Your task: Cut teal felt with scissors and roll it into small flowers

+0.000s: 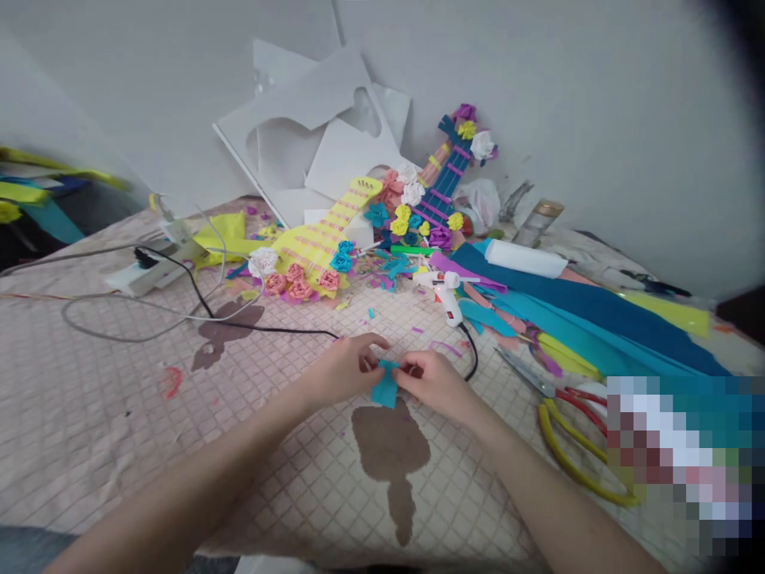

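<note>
A small piece of turquoise crepe paper (384,391) hangs between my hands above the table. My left hand (345,371) pinches its upper left edge, and my right hand (431,381) pinches the upper right. Just beyond my right hand lies a white hot glue gun (447,299), its nozzle pointing right and its black cord curving back toward the hand. Farther off rests a yellow paper guitar (323,239) trimmed with pink, white and blue paper flowers. A dark blue guitar (445,187) with flowers leans behind it.
Scissors (555,391) with red and yellow handles lie open at the right. Behind them spread turquoise and blue paper sheets (574,307) and a white roll (526,259). A power strip (149,271) with looping cords sits left. White cut-out boards (299,112) lean on the wall near a glass jar (538,223).
</note>
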`<act>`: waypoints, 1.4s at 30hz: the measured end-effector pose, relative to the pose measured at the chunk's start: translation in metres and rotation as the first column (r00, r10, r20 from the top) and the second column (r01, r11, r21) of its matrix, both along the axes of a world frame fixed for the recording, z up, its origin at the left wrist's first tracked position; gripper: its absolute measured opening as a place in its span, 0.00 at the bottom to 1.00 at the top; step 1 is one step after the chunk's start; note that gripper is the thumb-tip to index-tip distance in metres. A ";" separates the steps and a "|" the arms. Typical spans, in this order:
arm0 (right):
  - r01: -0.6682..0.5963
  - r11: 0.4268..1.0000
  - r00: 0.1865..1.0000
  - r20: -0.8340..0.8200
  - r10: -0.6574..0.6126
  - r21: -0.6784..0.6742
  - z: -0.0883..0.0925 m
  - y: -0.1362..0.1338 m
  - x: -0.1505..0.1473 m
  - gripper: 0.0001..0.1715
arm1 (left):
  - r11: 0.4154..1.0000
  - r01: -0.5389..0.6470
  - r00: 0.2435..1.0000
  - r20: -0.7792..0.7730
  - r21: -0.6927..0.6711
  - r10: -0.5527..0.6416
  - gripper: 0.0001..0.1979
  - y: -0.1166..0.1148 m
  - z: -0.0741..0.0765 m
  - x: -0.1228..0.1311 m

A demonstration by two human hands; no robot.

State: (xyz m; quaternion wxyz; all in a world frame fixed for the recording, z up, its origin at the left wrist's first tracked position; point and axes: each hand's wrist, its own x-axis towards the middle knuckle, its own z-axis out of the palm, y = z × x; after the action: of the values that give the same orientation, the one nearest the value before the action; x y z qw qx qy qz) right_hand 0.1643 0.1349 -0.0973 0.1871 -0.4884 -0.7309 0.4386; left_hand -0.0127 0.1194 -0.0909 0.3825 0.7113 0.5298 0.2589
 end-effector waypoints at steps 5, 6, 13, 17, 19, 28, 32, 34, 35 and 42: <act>-0.101 0.978 0.995 0.008 0.104 -0.184 -0.002 -0.011 -0.002 0.08 | 0.991 0.075 0.971 -0.234 0.110 -0.047 0.17 -0.016 0.001 -0.010; -0.101 0.983 0.994 0.033 0.107 -0.154 -0.001 -0.011 -0.002 0.08 | 0.981 0.082 0.966 -0.256 0.178 -0.034 0.17 -0.015 -0.002 -0.013; -0.095 0.939 0.986 0.159 0.043 0.332 0.000 0.012 0.008 0.12 | 0.830 0.293 0.855 -0.518 0.474 -0.006 0.12 0.026 -0.020 -0.029; -0.075 0.918 0.994 0.102 0.038 0.389 -0.006 0.029 0.016 0.12 | 0.817 0.244 0.858 -0.510 0.523 0.070 0.10 0.059 -0.026 -0.024; -0.127 0.967 0.991 0.060 0.116 0.220 -0.005 0.029 0.019 0.11 | 0.819 0.183 0.867 -0.482 0.543 0.126 0.10 0.069 -0.028 -0.021; -0.319 0.895 0.943 -0.195 0.268 -0.312 0.019 0.004 0.011 0.14 | 0.822 0.120 0.973 -0.230 0.557 0.014 0.10 0.031 -0.019 -0.020; -0.190 0.945 0.981 -0.018 0.192 -0.267 0.009 0.004 0.006 0.14 | 0.892 -0.047 0.994 -0.066 0.450 0.086 0.11 0.012 -0.019 -0.023; -0.108 0.984 0.986 0.111 0.124 -0.141 0.001 0.004 0.003 0.14 | 0.886 0.024 0.998 -0.067 0.463 0.008 0.12 0.007 -0.018 -0.024; -0.081 0.993 0.984 0.152 0.092 -0.080 -0.003 0.004 0.002 0.14 | 0.869 0.104 0.993 -0.094 0.485 -0.066 0.12 0.004 -0.018 -0.025; 0.005 0.991 0.984 0.178 -0.028 0.131 -0.012 0.005 -0.001 0.06 | 0.735 0.513 0.845 -0.409 0.442 -0.344 0.09 -0.004 -0.011 -0.024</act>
State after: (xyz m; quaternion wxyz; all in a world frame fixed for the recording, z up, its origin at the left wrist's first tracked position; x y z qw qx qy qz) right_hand 0.1632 0.1397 -0.1092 0.1557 -0.5186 -0.7677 0.3426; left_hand -0.0371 0.1158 -0.1016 0.1332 0.9233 0.3067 0.1889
